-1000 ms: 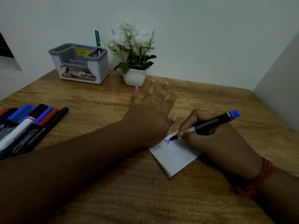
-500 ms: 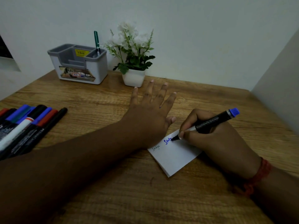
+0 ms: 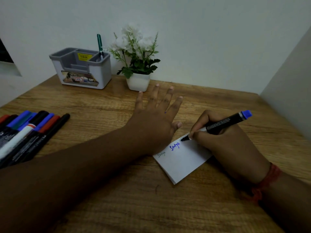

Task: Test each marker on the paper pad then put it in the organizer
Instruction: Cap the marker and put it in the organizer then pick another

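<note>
My right hand (image 3: 223, 142) grips a black marker with a blue end (image 3: 223, 122), its tip at the far edge of the white paper pad (image 3: 181, 160). A blue written word and a fainter one show on the pad. My left hand (image 3: 154, 120) lies flat with straight fingers on the pad's left corner and the table. Several capped markers (image 3: 28, 130) lie in a row at the left edge. The grey and white organizer (image 3: 82, 71) stands at the back left, with a green pen (image 3: 99, 46) upright in its right compartment.
A white pot of white flowers (image 3: 138, 68) stands against the wall, right of the organizer and just beyond my left fingertips. A wall closes the table's right side (image 3: 286, 81). Bare wooden tabletop (image 3: 134, 199) stretches in front of the pad.
The blue word on the pad has grown longer, and the marker tip has moved right, past its end. My left hand stays flat in place.
</note>
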### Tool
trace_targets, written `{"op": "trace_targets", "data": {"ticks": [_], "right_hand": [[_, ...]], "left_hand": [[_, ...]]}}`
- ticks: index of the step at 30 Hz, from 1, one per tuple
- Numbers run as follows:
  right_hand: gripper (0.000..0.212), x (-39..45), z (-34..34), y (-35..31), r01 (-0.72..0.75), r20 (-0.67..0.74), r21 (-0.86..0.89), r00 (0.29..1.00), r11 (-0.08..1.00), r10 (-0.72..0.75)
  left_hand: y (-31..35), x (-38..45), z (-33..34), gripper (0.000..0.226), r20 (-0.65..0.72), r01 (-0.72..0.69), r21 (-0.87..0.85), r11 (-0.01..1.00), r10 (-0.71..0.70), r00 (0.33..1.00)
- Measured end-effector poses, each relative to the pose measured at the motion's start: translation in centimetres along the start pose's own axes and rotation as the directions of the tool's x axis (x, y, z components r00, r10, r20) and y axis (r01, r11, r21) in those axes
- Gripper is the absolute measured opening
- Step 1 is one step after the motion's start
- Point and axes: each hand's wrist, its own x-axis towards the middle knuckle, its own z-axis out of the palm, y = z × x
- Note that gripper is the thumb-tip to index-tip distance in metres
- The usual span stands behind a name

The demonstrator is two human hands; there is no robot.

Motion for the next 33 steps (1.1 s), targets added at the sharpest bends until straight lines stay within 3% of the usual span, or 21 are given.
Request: {"op": "trace_targets", "data": {"ticks": [9,14,19,23,33], "right_hand": [[0.011,-0.3,0.6,0.1,-0.152,-0.052,0.384,0.981,0.911,0.186],[0.005,-0.7,0.7,-0.2,-0.104,-0.117,0.513,0.975,0.852,0.189],[0.008,-0.4,-0.6,-0.2,0.004,-0.185,0.467,0.978,0.884,0.093],[0.011,0.0,-1.4,0.3,-0.014,-0.195,0.388,0.976,0.922,0.097],[0.019,0.6,-1.8,0.4,-0.027,-0.072,0.625,0.993,0.780,0.091]], "left_hand": [[-1.4,0.6,-0.5,0.079,-0.027,-0.023,0.030,0.999,0.024,0.999],[-3.3,0.9,-2.1,0.069,0.040,-0.034,-0.025,0.999,0.035,0.999],[-4.2,0.9,-2.4,0.049,0.061,-0.058,-0.164,0.985,0.069,0.996],[-4.2,0.9,-2.1,0.029,0.059,-0.019,-0.305,0.952,0.039,0.997],[-2.9,0.4,-2.8,0.027,-0.138,-0.083,-0.532,0.843,0.010,0.990]]}}
